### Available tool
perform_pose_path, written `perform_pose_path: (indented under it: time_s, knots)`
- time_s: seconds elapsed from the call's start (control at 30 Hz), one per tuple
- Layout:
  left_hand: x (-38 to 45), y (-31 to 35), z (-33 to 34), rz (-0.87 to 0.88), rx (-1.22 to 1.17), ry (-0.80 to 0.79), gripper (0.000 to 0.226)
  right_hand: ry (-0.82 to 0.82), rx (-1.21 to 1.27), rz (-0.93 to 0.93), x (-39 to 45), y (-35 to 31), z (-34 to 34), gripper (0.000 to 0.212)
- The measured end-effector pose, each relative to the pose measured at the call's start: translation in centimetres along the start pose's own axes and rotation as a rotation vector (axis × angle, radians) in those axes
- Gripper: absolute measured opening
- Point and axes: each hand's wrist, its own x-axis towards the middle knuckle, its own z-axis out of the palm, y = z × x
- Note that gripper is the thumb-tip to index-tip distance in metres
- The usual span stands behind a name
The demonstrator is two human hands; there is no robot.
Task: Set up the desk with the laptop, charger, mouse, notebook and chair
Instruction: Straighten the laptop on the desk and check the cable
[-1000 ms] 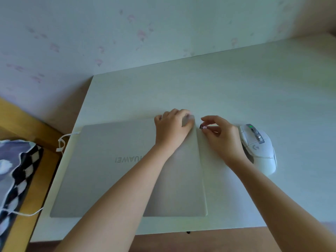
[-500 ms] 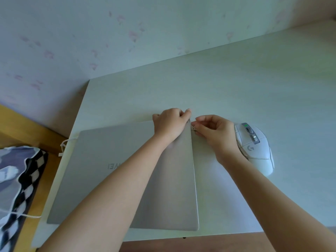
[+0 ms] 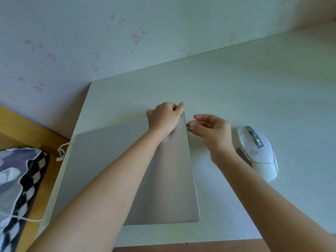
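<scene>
Since a moment ago the right hand (image 3: 211, 130) has brought its small USB plug (image 3: 188, 126) from just off the corner down to the laptop's right edge, where the metal tip now touches or meets the side; whether it is seated I cannot tell. At the far left of the frame a checkered black-and-white bag (image 3: 20, 180) sits on a yellowish wooden surface, with a white cord (image 3: 62, 151) looped just off the desk's left edge beside the laptop's upper left corner. Next comes the laptop (image 3: 169, 188), closed, pale silver and matte, lying flat on the white desk (image 3: 254, 91) in the middle of the frame; its long axis runs left to right, a little tilted so the right end sits higher in the picture, and its rounded near corner is at lower centre. Faint lettering shows on the lid, mostly hidden by the left forearm. The left hand (image 3: 164, 118) rests on the lid's upper right corner, fingers curled over the far edge and gripping it, the thumb tip at the very corner. Just right of that, the right hand pinches the plug between thumb and forefinger, the other fingers loosely curled. Further right, near the wrist but apart from it, lies a white mouse (image 3: 258, 153) with a grey wheel and a small green light, its nose pointing to the upper left.
</scene>
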Motion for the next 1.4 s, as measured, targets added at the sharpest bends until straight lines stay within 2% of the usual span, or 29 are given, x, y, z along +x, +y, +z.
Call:
perform_pose_path:
  time_s: [0.17,0.3,0.47,0.57,0.67,0.73,0.83,1.0,1.13,1.4]
  knots:
    - [0.0,-0.2,0.5,-0.004,0.012,0.015,0.054,0.024,-0.134,-0.056,0.4,0.3,0.1,0.020]
    - [0.0,-0.3,1.0,-0.007,0.039,0.022,0.053,-0.022,-0.292,-0.076,1.2,0.4,0.2,0.023]
    - [0.0,-0.5,1.4,0.000,0.022,0.012,0.053,-0.037,-0.255,-0.015,1.9,0.7,0.2,0.032]
    - [-0.7,-0.6,1.6,0.040,0.003,0.004,0.052,0.016,-0.459,-0.114,1.1,1.5,0.3,0.032]
    - [-1.9,-1.1,1.2,0.127,0.028,0.049,0.038,0.001,-0.570,-0.205,-0.3,2.2,0.7,0.037]
    - [-3.4,-2.1,0.8,0.262,0.098,0.128,0.024,-0.022,-0.631,-0.236,-1.1,2.7,0.9,0.046]
    - [-5.8,-3.3,0.2,0.457,0.206,0.194,0.038,-0.026,-0.683,-0.280,-1.7,3.2,1.3,0.056]
    - [-7.6,-4.3,-0.5,0.603,0.307,0.177,0.044,-0.004,-0.735,-0.323,-1.7,3.6,1.5,0.063]
    - [-8.3,-4.5,-0.7,0.593,0.293,0.132,0.042,-0.016,-0.792,-0.318,-1.7,3.5,1.0,0.064]
    - [-9.0,-4.6,-0.4,0.517,0.230,0.085,0.050,0.000,-1.108,-0.477,-4.1,3.8,0.3,0.048]
